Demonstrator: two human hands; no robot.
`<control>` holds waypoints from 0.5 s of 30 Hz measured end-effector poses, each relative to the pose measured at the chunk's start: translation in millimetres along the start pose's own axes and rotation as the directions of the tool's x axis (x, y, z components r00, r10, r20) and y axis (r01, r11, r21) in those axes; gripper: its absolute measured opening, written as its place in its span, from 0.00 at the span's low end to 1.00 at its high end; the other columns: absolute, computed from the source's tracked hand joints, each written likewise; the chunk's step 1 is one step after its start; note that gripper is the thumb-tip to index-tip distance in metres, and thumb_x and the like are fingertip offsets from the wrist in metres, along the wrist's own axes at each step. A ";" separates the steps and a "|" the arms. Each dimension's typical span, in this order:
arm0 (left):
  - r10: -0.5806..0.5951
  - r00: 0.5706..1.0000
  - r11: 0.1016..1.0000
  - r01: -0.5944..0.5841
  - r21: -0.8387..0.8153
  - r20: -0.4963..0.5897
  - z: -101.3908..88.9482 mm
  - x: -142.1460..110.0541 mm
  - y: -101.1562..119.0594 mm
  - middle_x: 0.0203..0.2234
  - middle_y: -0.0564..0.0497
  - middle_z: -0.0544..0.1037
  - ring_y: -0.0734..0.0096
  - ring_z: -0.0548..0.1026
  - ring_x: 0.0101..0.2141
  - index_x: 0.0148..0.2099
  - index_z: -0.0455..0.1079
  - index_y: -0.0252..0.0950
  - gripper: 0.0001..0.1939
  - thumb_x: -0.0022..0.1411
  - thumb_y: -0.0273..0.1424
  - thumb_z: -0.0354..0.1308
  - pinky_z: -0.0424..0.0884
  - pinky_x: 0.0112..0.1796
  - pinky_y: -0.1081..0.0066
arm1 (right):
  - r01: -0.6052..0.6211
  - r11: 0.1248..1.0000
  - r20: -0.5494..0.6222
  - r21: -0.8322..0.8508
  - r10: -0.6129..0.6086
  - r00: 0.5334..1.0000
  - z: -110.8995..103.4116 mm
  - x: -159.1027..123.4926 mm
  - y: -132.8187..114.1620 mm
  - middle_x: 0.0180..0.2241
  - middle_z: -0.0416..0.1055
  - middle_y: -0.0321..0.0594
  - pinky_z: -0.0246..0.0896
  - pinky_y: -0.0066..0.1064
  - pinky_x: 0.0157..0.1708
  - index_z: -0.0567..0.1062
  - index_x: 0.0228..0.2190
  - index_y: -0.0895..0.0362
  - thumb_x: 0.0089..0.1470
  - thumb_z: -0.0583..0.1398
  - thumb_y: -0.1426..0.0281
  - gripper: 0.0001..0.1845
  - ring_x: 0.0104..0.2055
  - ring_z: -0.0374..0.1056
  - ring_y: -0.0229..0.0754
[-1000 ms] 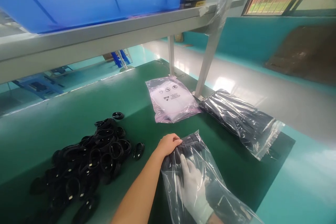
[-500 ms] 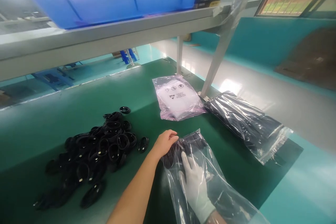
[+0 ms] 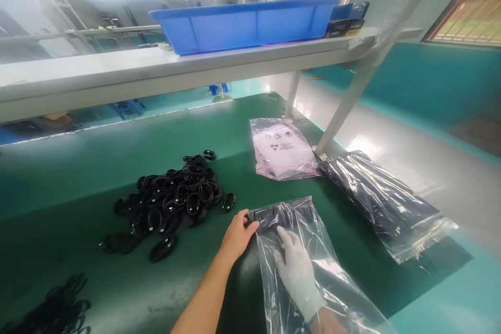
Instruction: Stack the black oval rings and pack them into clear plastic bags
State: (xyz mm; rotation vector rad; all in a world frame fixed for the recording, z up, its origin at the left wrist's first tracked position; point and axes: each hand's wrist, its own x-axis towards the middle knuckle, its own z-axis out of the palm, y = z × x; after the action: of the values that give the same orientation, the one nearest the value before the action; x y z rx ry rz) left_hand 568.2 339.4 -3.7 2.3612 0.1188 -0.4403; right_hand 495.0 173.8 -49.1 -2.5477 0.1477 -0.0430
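A clear plastic bag [image 3: 289,276] lies on the green tabletop, with a tightly packed row of black coiled cables [image 3: 270,216] at its far end. My bare left hand [image 3: 235,237] grips the bag's far left corner, thumb and fingers on either side of it. In a white glove, my right hand [image 3: 295,266] reaches inside the bag, fingers apart, fingertips against the near side of the row. A dark bit shows between its thumb and forefinger; what it is I cannot make out. Left of the bag spreads a heap of black coiled cables [image 3: 182,193].
A pink printed bag [image 3: 282,148] lies beyond the clear bag. Near the right edge rests a filled bag of black items [image 3: 383,198]. A shelf [image 3: 117,75] spans above, bearing a blue bin [image 3: 242,28]. More cables [image 3: 55,308] lie at lower left.
The view has tilted up and shifted left, bringing more cables into sight. My left thumb now shows at the bag's corner. My right hand stays inside the bag by the row.
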 end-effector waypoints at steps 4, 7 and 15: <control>-0.168 0.983 0.985 0.164 0.059 0.077 17.0 -63.7 -25.3 0.26 0.51 0.72 0.71 0.69 0.27 0.30 0.66 0.38 0.23 0.57 0.50 0.40 0.61 0.29 0.72 | 0.112 0.989 -0.015 -0.094 -0.114 0.993 4.5 -24.1 13.8 0.49 0.63 0.43 0.54 0.42 0.48 0.62 0.50 0.51 0.50 0.50 0.70 0.24 0.50 0.59 0.48; -0.209 0.911 0.964 0.252 -0.080 0.355 57.8 -114.5 -42.9 0.20 0.54 0.70 0.74 0.66 0.21 0.25 0.64 0.37 0.22 0.55 0.49 0.42 0.58 0.24 0.74 | 0.185 0.960 0.033 -0.210 -0.182 0.983 8.5 -41.3 25.6 0.51 0.63 0.45 0.48 0.51 0.51 0.67 0.48 0.52 0.46 0.54 0.70 0.25 0.53 0.56 0.54; -0.126 0.987 0.991 0.129 -0.020 0.101 63.1 -134.0 -41.9 0.21 0.54 0.71 0.72 0.69 0.26 0.24 0.64 0.39 0.16 0.55 0.43 0.46 0.58 0.26 0.75 | 0.253 0.967 0.077 -0.028 -0.250 0.965 -16.5 -75.5 50.4 0.53 0.62 0.41 0.54 0.49 0.51 0.65 0.50 0.51 0.46 0.53 0.69 0.26 0.55 0.57 0.52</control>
State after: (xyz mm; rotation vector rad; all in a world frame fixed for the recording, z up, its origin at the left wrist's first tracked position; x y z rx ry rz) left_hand 416.2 332.8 -27.4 2.3092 0.2288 -0.6131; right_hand 414.1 131.9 -63.3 -2.5866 -0.2059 -0.0462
